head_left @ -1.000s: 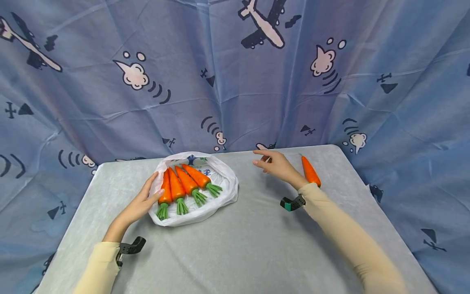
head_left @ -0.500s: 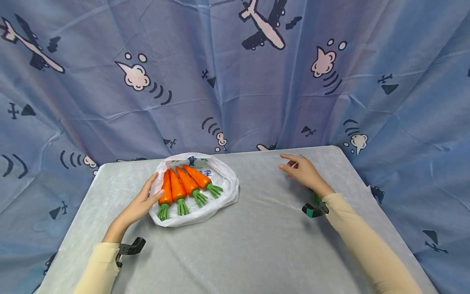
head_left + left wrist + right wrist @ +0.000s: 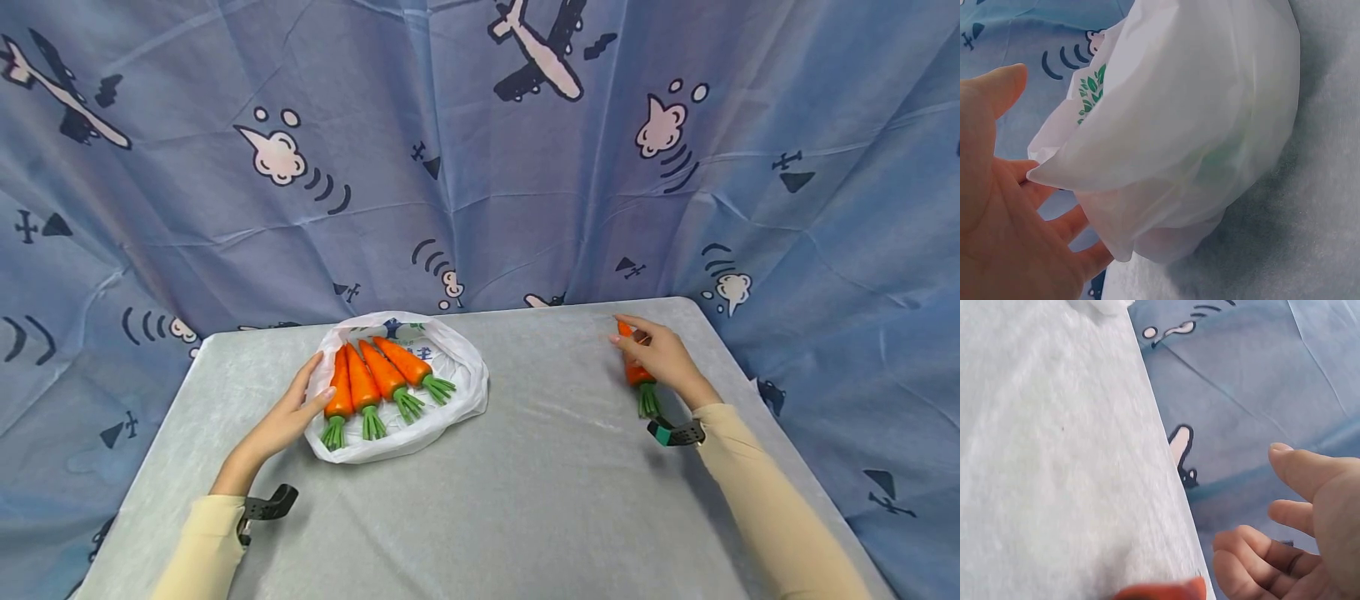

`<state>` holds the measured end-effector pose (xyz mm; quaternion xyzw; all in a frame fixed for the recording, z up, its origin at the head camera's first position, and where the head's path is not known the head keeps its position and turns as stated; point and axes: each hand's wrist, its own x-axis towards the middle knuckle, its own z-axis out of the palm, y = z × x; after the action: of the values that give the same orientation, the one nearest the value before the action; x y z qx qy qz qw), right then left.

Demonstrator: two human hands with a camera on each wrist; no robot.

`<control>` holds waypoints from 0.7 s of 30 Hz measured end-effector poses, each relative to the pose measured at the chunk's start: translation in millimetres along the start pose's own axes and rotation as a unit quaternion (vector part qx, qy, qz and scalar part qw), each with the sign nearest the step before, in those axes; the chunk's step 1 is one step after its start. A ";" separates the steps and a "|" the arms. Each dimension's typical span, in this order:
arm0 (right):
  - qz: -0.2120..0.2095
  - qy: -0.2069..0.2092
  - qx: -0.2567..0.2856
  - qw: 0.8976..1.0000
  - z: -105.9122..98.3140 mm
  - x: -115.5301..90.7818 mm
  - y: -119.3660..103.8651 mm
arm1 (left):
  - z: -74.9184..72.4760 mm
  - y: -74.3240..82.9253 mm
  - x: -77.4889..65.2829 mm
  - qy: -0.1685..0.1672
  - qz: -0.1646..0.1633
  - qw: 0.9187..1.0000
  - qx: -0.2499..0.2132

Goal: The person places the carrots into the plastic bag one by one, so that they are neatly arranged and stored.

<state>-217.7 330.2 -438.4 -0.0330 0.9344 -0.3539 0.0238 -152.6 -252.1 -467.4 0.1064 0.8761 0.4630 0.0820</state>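
Several orange carrots [image 3: 362, 379] with green tops lie side by side in a white plastic bag [image 3: 472, 392], its mouth spread wide on the table. My left hand [image 3: 277, 419] rests against the bag's left side, thumb at the rim. In the left wrist view the fingers of that hand [image 3: 1016, 231] touch the bag [image 3: 1179, 119] from behind, thumb standing apart. On the right, a single carrot [image 3: 640, 373] lies with its green top toward me. My right hand [image 3: 666, 357] is over it, partly covering it. In the right wrist view the hand [image 3: 1297, 531] shows a gap between thumb and fingers, beside the carrot's orange end [image 3: 1169, 592].
A grey-white cloth covers the table [image 3: 487, 500]. Behind its far edge hangs a blue curtain [image 3: 480, 167] printed with airplanes and clouds. A black band with a small device sits on each wrist.
My right hand has moved right across the table to the lone carrot, first covering it, now beside and over it. The left hand, bag and bagged carrots stay in place.
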 end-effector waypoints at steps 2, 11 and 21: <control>0.005 0.004 0.005 1.000 -1.5 -0.8 5.0 | -0.5 -0.5 -0.6 0.000 -0.001 1.000 0.000; 0.031 0.015 -0.019 0.999 -8.6 -7.6 23.6 | -1.4 0.9 -1.5 -0.002 0.002 1.000 0.002; 0.046 -0.023 -0.038 0.998 -2.7 -10.5 48.1 | -1.7 2.6 -2.9 -0.003 0.000 1.000 -0.002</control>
<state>-209.5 368.8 -468.1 0.0014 0.9469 -0.3158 0.0604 -149.9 -252.8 -464.2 0.1079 0.8749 0.4644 0.0848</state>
